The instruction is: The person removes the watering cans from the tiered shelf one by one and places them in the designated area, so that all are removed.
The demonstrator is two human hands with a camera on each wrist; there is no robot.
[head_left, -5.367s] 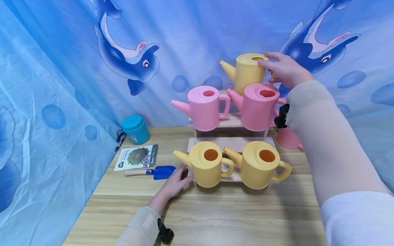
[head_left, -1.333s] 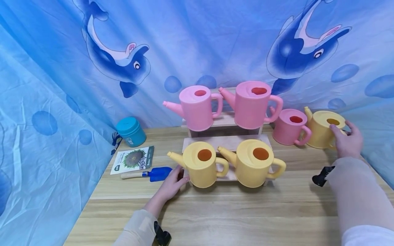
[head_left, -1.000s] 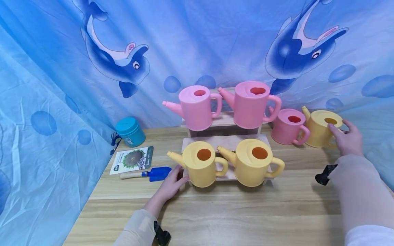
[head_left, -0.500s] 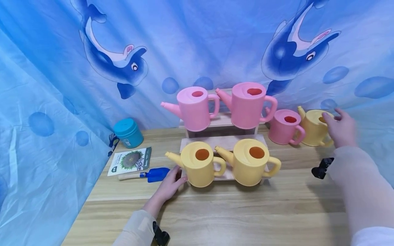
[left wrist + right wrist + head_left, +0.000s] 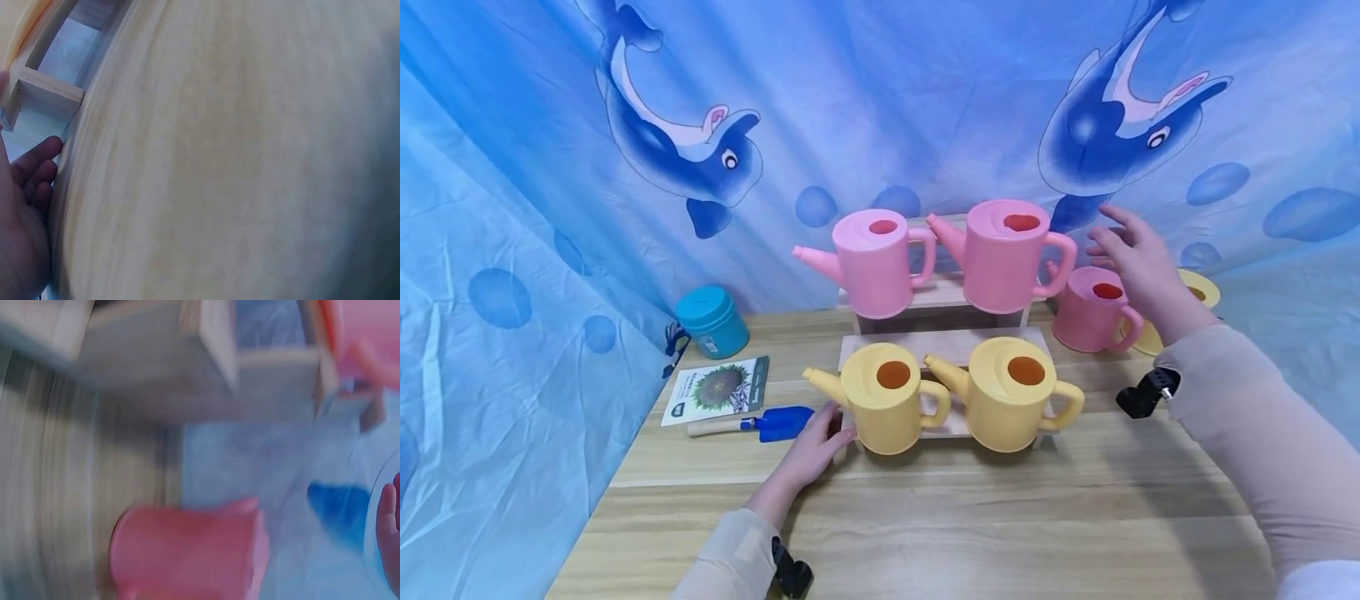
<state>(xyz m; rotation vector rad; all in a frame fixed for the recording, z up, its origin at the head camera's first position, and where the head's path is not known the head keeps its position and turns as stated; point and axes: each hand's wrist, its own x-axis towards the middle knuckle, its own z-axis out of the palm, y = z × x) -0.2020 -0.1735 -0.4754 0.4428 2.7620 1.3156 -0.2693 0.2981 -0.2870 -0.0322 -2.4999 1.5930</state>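
Note:
My right hand (image 5: 1138,254) hangs in the air with nothing in it, above a pink watering can (image 5: 1082,321) on the table. Behind my forearm, a yellow watering can (image 5: 1206,285) stands partly hidden to its right. My left hand (image 5: 808,450) rests at the left end of a tiered wooden stand (image 5: 925,340), thumb near its lowest step. In the left wrist view its fingers (image 5: 37,161) lie loosely bent beside a stand leg. Two pink watering cans (image 5: 876,279) occupy the middle of the stand; two yellow watering cans (image 5: 880,425) sit in front, spouts left.
Left of the stand lie a blue trowel (image 5: 782,423) with a wooden handle and a seed packet (image 5: 718,390). A teal lidded jar (image 5: 713,323) stands behind them. A dolphin-print curtain (image 5: 880,100) closes off the back and sides of the wooden table (image 5: 925,533).
The yellow watering can held at the top of the stand came down to the table's right side. My right hand has let go of it and moved left and up. My left hand stayed put.

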